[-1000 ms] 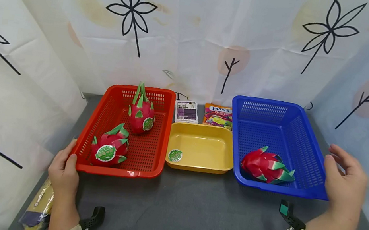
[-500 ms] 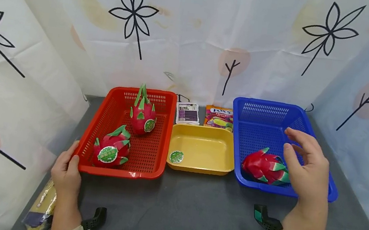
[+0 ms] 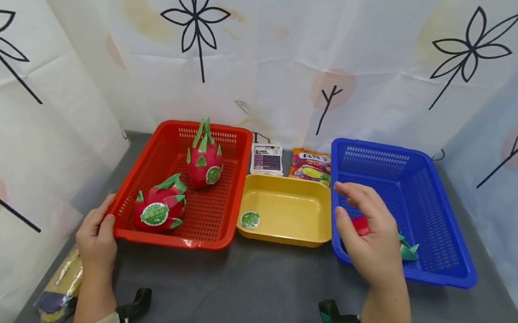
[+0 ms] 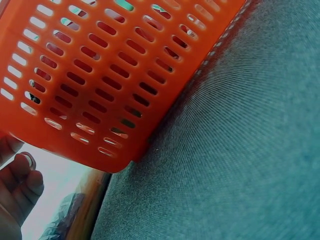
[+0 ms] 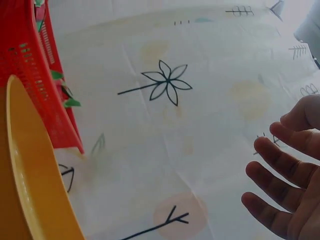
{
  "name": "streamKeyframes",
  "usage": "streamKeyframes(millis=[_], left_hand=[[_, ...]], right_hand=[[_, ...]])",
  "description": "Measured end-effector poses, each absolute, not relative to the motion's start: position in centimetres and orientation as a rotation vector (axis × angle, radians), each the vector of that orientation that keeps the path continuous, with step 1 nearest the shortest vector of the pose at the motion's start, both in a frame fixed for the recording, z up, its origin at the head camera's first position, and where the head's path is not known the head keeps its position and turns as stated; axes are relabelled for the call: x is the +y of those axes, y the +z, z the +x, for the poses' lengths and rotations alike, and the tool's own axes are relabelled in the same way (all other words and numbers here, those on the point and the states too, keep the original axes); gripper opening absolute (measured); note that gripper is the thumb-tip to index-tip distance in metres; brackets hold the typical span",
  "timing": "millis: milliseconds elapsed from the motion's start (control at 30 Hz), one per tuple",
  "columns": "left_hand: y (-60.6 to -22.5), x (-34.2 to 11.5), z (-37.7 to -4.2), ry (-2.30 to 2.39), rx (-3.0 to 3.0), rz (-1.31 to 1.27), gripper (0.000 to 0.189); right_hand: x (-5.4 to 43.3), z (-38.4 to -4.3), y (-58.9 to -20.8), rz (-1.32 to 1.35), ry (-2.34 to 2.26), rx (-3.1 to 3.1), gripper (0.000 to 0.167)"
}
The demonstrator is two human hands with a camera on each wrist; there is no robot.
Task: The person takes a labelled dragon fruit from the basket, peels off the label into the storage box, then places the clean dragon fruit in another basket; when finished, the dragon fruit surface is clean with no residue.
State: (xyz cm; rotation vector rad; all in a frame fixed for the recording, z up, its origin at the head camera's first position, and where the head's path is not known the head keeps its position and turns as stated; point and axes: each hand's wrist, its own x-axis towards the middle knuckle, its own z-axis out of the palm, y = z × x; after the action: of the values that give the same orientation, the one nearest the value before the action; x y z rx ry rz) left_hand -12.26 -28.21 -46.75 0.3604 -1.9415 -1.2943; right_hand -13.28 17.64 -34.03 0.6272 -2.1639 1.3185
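At the left, my left hand (image 3: 96,240) grips the front left corner of a red plastic basket (image 3: 205,244), thumb at the rim. The left wrist view shows curled fingers (image 4: 20,175) close under the slotted basket wall (image 4: 75,107). Inside that basket a dragon fruit (image 3: 204,167) leans at the back, and another dragon fruit (image 3: 157,207) with a green sticker lies in front. My right hand (image 3: 374,239) hovers over the front left of a blue basket (image 3: 446,278), fingers loosely bent and holding nothing. Behind it a third dragon fruit (image 3: 409,250) is partly hidden.
Between the baskets sits a yellow tray (image 3: 287,205) with a green sticker (image 3: 250,220) inside. A Fox's candy bag (image 3: 311,166) and a small labelled pack (image 3: 267,159) lie behind it. A plastic-wrapped package (image 3: 61,288) is at the table's left edge.
My right hand has swept left, from the blue basket's right side across to its left edge, now covering part of the dragon fruit. The left hand has stayed on the red basket's corner.
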Motion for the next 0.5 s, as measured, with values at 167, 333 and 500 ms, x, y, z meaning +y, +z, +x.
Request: streamKeyframes(millis=[167, 333, 500], left_hand=[[-48.6, -29.6, -12.9, -1.292, -1.945, 0.384, 0.037], [-48.9, -29.9, -12.9, -1.307, -1.941, 0.391, 0.037], [-47.6, -28.7, -12.6, -1.329, -1.926, 0.396, 0.038]], right_hand=[[15.6, -13.9, -34.5, 0.749, 1.368, -2.173, 0.041], [13.0, -14.7, -35.5, 0.793, 1.403, -2.262, 0.040], [10.4, -15.6, -36.6, 0.878, 1.423, -2.333, 0.036]])
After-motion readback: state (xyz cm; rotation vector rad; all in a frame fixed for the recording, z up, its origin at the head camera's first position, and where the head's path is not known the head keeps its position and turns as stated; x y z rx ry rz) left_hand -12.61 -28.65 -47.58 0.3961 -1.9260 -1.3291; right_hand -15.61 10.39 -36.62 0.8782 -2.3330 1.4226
